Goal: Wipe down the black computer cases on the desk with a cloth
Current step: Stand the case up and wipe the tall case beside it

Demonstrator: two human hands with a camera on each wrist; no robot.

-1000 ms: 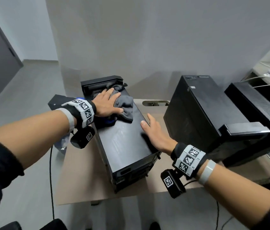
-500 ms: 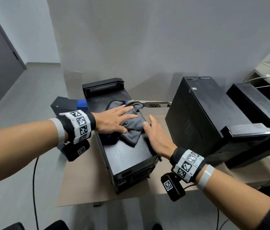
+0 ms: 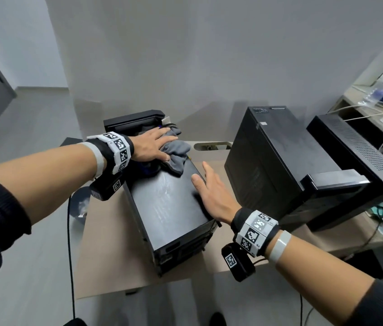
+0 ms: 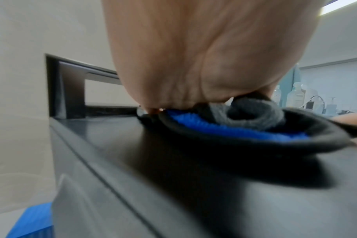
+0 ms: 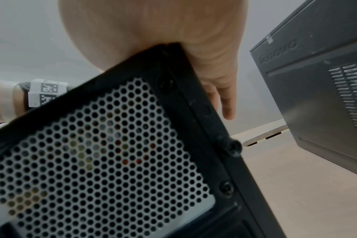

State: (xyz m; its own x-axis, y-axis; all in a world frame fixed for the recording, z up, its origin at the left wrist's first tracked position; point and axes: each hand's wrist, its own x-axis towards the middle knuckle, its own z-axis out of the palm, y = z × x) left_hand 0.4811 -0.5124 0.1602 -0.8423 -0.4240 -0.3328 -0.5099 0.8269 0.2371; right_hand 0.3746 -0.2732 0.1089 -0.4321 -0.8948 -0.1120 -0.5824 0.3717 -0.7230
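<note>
A black computer case [image 3: 169, 203] lies on the desk [image 3: 110, 255], its long top face up. My left hand [image 3: 153, 147] presses flat on a grey cloth [image 3: 178, 152] at the far end of that top, fingers straight. In the left wrist view my palm [image 4: 194, 56] sits on the cloth [image 4: 253, 117], which shows grey, blue and a black edge. Flat on the case's near right edge rests my right hand [image 3: 209, 194], holding nothing. A second black case [image 3: 280, 156] stands upright to the right. The right wrist view shows the first case's perforated end [image 5: 102, 161].
A third black unit [image 3: 355, 147] leans against the second case at far right. A side shelf [image 3: 374, 114] behind it holds a bottle and cables. The desk has a cable slot [image 3: 211, 145] near the back. A wall stands close behind, and floor lies to the left.
My left hand has slid the cloth from the middle of the case top back to its far end. The right hand has stayed on the case's right edge.
</note>
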